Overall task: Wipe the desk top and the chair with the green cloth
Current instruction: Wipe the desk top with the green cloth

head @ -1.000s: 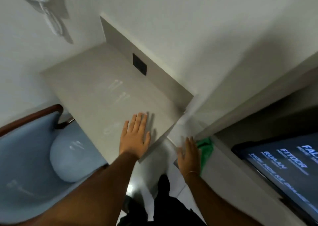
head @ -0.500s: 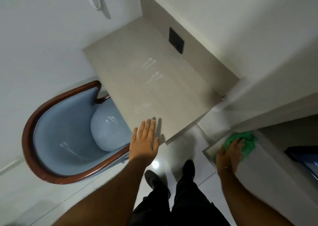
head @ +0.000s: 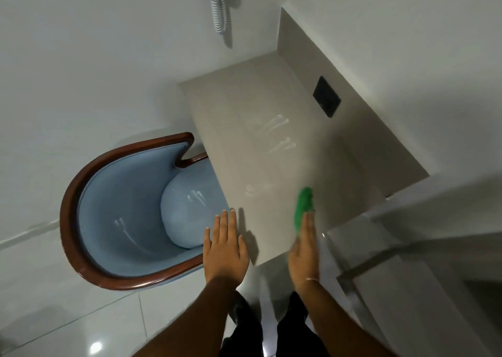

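Your left hand (head: 225, 244) lies flat, fingers spread, on the desk top (head: 285, 166) at its near edge beside the chair (head: 122, 210), while your right hand (head: 304, 250), edge-on, grips the green cloth (head: 304, 204) over the desk's near corner.

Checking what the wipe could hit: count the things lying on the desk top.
1: the green cloth under the right hand, near the desk top front edge. Left hand rests alongside.

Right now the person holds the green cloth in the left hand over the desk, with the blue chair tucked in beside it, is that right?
Not quite: the head view shows the green cloth in the right hand, not the left. The left hand is open and empty at the desk edge. The blue chair is indeed tucked in beside the desk.
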A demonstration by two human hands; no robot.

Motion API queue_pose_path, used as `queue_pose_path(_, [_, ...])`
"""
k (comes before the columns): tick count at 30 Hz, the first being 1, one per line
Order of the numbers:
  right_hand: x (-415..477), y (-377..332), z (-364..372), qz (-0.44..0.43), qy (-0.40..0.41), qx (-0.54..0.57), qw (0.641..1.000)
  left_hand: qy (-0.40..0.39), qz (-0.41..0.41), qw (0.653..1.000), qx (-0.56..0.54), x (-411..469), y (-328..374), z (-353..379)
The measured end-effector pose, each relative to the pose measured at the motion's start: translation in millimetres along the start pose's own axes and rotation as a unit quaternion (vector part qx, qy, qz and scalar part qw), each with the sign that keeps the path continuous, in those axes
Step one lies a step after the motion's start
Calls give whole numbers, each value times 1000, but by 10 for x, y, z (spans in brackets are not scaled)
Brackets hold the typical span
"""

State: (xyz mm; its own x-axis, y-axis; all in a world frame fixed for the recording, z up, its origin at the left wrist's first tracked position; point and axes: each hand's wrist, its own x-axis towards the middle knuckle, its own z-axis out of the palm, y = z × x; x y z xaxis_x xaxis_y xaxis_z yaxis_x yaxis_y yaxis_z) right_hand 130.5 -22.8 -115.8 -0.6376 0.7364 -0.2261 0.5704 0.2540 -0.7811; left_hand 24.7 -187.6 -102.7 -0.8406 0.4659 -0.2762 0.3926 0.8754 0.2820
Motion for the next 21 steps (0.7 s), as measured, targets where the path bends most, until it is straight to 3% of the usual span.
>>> queue_pose_path(3, [205,-281,557,-115,-152,-149,970,6,-24,1000,-19,55,-137,-35])
queue_pose_path(5, [265,-376,856,-167,-191,-274,928,9,-34,999,-21,58,-246,-26])
queue_pose_path(15, [1537,-857,1086,-266,-162,-392,866,30,-31,997,-64,335,-659,208])
queue_pose_path(18, [2154,-768,788,-207,-79,-416,882,33,-32,996,-74,517,-619,255])
queue_pose_path(21, [2563,-477,240,-23,2,-408,913,35,-37,996,-78,610,-600,308])
